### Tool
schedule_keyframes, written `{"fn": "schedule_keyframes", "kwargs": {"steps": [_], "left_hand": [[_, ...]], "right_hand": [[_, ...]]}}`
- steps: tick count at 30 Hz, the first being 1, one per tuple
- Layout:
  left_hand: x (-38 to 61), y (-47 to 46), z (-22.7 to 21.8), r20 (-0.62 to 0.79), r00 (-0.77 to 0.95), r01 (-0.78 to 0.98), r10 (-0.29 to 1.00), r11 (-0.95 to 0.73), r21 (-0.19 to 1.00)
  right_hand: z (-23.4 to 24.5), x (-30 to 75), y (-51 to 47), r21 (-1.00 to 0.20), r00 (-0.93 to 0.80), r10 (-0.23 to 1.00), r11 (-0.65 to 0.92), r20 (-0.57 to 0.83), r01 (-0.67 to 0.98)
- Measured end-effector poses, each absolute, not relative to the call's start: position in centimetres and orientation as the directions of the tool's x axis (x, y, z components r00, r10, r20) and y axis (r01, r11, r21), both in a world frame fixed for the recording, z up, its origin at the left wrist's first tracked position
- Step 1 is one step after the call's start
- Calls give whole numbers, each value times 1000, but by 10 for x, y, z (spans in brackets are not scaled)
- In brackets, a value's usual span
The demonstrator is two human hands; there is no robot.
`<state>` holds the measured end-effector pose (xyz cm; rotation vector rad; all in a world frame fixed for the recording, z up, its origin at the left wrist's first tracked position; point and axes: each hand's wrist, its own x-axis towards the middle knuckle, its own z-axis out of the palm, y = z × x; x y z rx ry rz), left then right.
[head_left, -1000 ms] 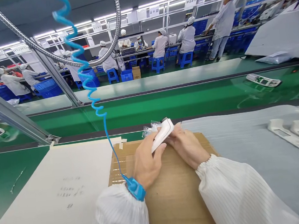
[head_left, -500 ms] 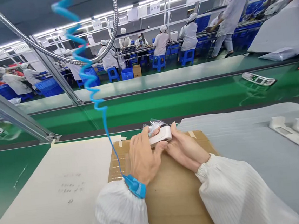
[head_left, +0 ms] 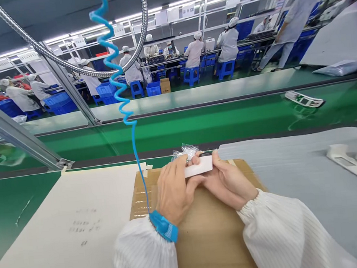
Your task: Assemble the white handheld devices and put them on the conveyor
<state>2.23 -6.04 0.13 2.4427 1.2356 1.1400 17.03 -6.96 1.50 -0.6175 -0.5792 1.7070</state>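
Observation:
A small white plastic device (head_left: pixel 200 166) with a dark top edge is held between both hands, above the far part of a cardboard sheet (head_left: pixel 214 240). My left hand (head_left: pixel 175 189) grips its left end, fingers over the far side and thumb along the near side. Around the right end closes my right hand (head_left: pixel 229 179), its fingers partly beneath. Crinkled clear plastic (head_left: pixel 188 150) lies just beyond the fingers. On my left wrist is a blue strap (head_left: pixel 164 226) joined to a coiled blue cord (head_left: pixel 120 89).
White plastic housings (head_left: pixel 354 163) rest on grey foam sheeting (head_left: pixel 296 173) at right. A curved white part (head_left: pixel 304 98) sits on the green conveyor belt (head_left: pixel 178 127). White board (head_left: pixel 61 229) covers the left side. A metal post (head_left: pixel 66 85) stands at left; co-workers sit beyond.
Both hands have moved slightly right with the device, which has been turned so its plain side faces me. The curved part on the belt has shifted slightly left in view.

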Motion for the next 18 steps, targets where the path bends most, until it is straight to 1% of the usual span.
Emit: {"fn": "schedule_keyframes", "kwargs": {"steps": [2,3,4,5,6,7,8,9,10,11,12,13,14,15,16,17,18], "left_hand": [[18,-58,2,527,387,627,757,-634,452],[17,-58,3,503,399,623,767,-629,465],[16,-59,4,467,404,612,787,-611,501],[17,-59,6,413,394,599,821,-570,563],[17,-61,8,333,370,576,867,-495,650],[18,-61,10,219,341,536,914,-381,754],[18,-62,12,76,319,471,945,-228,852],[19,-62,14,-72,311,381,948,-55,923],[19,-61,15,-194,318,274,928,106,956],[18,-60,16,-273,321,167,907,230,959],[16,-57,16,-308,302,72,902,301,951],[14,-53,17,-305,249,-4,919,316,949],[10,-47,17,-270,172,-44,947,281,959],[5,-38,17,-223,81,-18,971,225,974],[-1,-28,18,-176,-7,57,984,176,983],[-8,-15,19,-123,-60,163,991,132,978],[-15,0,21,-110,-125,353,986,148,924]], "right_hand": [[18,176,-68,-637,-156,984,-173,-83,-751],[18,178,-67,-624,-141,986,-164,-87,-764],[17,179,-66,-619,-126,987,-158,-95,-769],[15,179,-64,-628,-104,989,-145,-102,-765],[13,178,-63,-649,-72,992,-125,-107,-751],[10,178,-61,-677,-38,993,-101,-108,-729],[8,176,-60,-705,-16,994,-85,-104,-704],[5,175,-60,-729,-15,995,-83,-99,-679],[3,175,-59,-746,-38,995,-95,-94,-659],[1,174,-59,-758,-77,993,-120,-92,-641],[0,174,-59,-770,-116,989,-148,-97,-621],[-1,174,-60,-783,-138,984,-170,-109,-598],[-2,175,-61,-796,-135,982,-184,-129,-576],[-3,175,-61,-807,-119,981,-193,-152,-558],[-3,176,-62,-813,-98,980,-199,-174,-546],[-4,176,-62,-816,-80,979,-202,-189,-542],[-4,177,-62,-815,-67,979,-200,-195,-545]]}}
